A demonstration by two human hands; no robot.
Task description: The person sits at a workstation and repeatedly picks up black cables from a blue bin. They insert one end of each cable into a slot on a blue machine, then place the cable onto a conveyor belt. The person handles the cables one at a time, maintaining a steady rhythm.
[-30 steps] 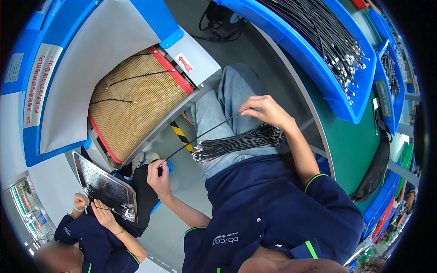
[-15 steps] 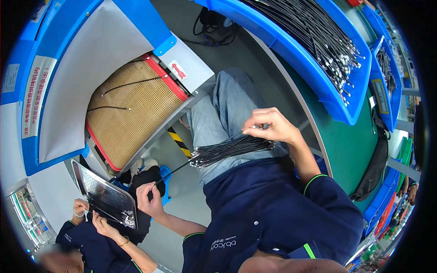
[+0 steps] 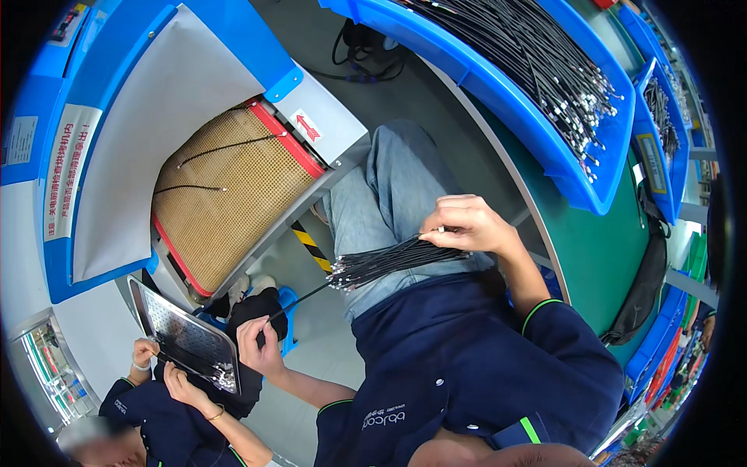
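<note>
A bundle of thin black cables (image 3: 389,263) with small pale connector ends lies across my lap. My left hand (image 3: 261,348), off to the left of the bundle, pinches one end of a black cable (image 3: 303,301) that runs taut to the bundle's left end. Over the bundle's right end, my right hand (image 3: 467,226) is closed, with a small white connector (image 3: 441,229) between its fingertips. It looks like the same cable stretched from hand to hand, but the strands overlap too much to be sure.
A tan mesh conveyor belt (image 3: 226,210) with red edges carries several black cables out of a blue-and-white machine (image 3: 117,179). Blue bins (image 3: 467,74) of cables stand on a green-topped table (image 3: 591,249) at right. A co-worker (image 3: 163,412) at lower left handles cables over a metal tray (image 3: 159,300).
My right hand has shifted slightly down toward the bundle, with its fingers a little differently placed. My left hand keeps its pinch on the cable. The whole view has moved slightly.
</note>
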